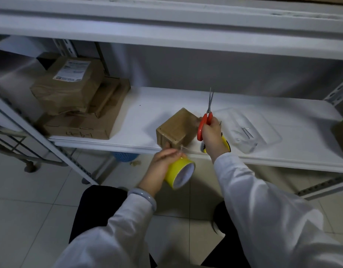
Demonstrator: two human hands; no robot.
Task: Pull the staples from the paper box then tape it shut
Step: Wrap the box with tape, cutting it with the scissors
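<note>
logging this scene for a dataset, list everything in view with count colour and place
cardboard box: 1, brown, shelf front, centre
tape roll: 1, yellow, below shelf edge
scissors: 1, orange handles, right of box
tray: 1, clear, shelf right
staples: a few, metal, in tray
parcels: stack, brown, shelf left
basket: 1, blue, under shelf
yellow object: 1, half hidden behind right wrist
shelf: 1, white
left hand: grips tape roll
right hand: fingers round scissors

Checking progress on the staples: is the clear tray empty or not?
Not empty: a few thin metal staples lie inside the clear tray on the shelf.
</note>
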